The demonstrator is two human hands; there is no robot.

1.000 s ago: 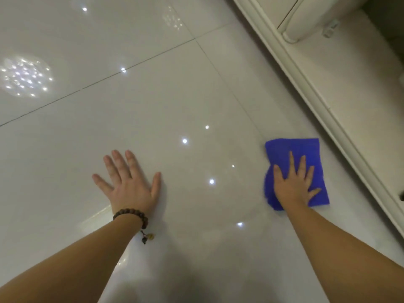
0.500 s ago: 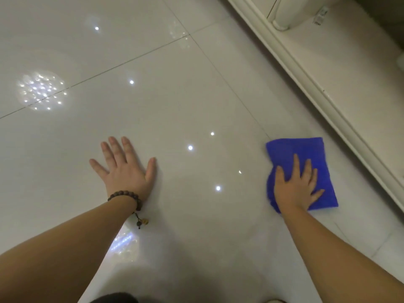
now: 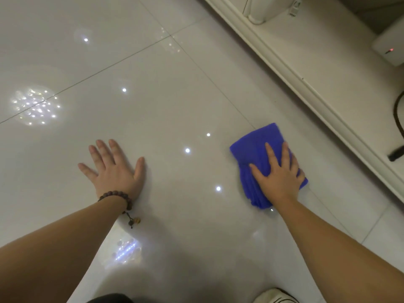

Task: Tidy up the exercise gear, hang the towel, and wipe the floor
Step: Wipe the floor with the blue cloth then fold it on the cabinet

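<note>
- The step in hand looks like the floor wipe: the right hand lies flat on a blue cloth that rests on the glossy tiled floor.
- That grip is spread, fingers fanned and palm down, pressing the cloth rather than pinching it. The cloth's far end sticks out beyond the fingertips; its near left side bunches into folds beside the wrist.
- The left hand is also spread, flat on bare tile well apart from the cloth, holding nothing; it seems to prop the person's weight. A bead bracelet sits on its wrist.
- The cloth lies toward the floor's right edge, near the pale skirting along the wall but not touching it.
- No exercise gear or hung towel shows, so I cannot judge those steps.
- The next move probably calls for steady downward pressure while sliding the cloth across unwiped tile, keeping the folds from rolling under the palm and the left hand planted.
</note>
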